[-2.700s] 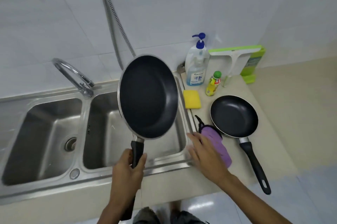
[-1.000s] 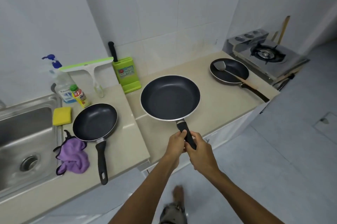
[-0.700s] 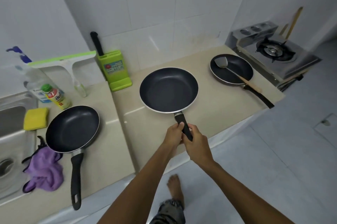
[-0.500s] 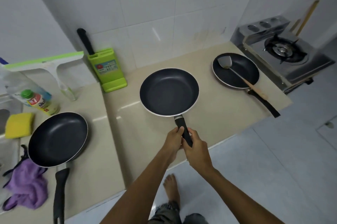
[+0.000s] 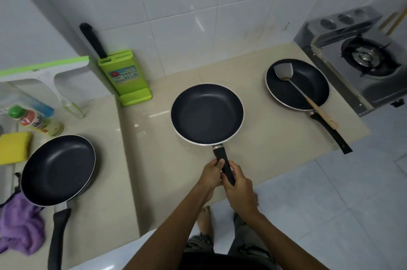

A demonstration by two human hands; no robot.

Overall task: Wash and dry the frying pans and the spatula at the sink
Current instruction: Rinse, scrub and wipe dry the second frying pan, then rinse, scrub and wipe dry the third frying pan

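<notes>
Over the middle of the bench (image 5: pixel 259 155): middle frying pan (image 5: pixel 207 113), held level with its dark inside up and looking clean and dry; whether resting on the bench or hanging just above it cannot be told. Gripped at the black handle (image 5: pixel 223 165) by both hands, left hand (image 5: pixel 211 174) with fingers (image 5: pixel 220 163) wrapped round the grip, right hand (image 5: pixel 239 188) closed round the handle's end just behind. Judged as the setting-down step for a finished pan, well apart from the sink, which lies off the left edge.

Off to the left, a second frying pan (image 5: pixel 58 169) lying on the bench, its rim over a purple cloth (image 5: pixel 21 228), with a yellow sponge (image 5: pixel 13 147) just beside. Off to the right, near the gas stove (image 5: pixel 363 60), a third frying pan (image 5: pixel 297 83) with the spatula (image 5: pixel 304 93) lying in it, both probably unwashed as yet.

Next move, as a judgement: let go of the handle, reach right for the third pan and the spatula, and carry them level back to the sink.
</notes>
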